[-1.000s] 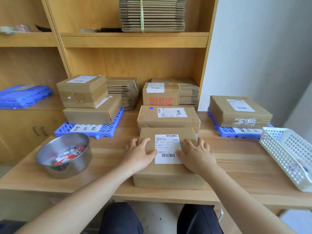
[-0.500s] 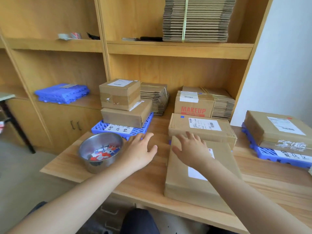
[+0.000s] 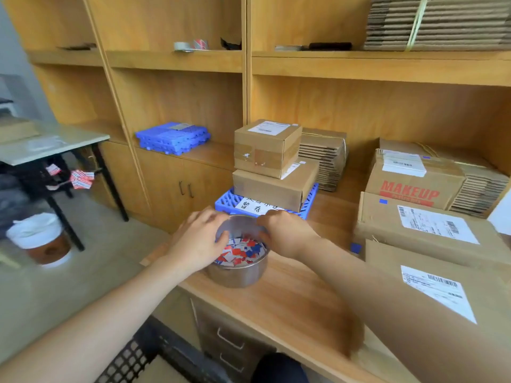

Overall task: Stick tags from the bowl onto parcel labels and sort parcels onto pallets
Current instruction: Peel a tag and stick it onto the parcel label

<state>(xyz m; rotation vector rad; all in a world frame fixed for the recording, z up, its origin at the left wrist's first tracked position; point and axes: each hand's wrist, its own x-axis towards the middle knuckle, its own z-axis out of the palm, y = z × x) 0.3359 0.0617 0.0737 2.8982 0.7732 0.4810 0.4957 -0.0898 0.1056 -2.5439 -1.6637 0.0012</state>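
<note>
Fingers (image 3: 206, 217) round bowl (image 3: 237, 276); "MAKEUP" box (image 3: 412, 183) beyond

Shelf unit (image 3: 246, 87): our landmark. Light wood, open bays above, cupboards below.
Strapped flat cartons (image 3: 437, 20): we log a tall bundle on its upper shelf, right bay, with a yellow-green strap around it.
Tape rolls (image 3: 190, 45): upper shelf, just left of its middle upright.
Dark flat item (image 3: 329, 46): upper shelf, right bay; we cannot identify it.
Second carton bundle (image 3: 323, 158): lower right bay, near the back panel.
Cupboard doors (image 3: 185, 189): at its base, two handles side by side.
Side table (image 3: 49, 145): well left of the unit, with a pale top and black legs.
Lidded tub (image 3: 41, 239): on the floor, left of the unit.
Desk (image 3: 290, 294): in front of the unit, drawers (image 3: 229, 338) beneath.
</note>
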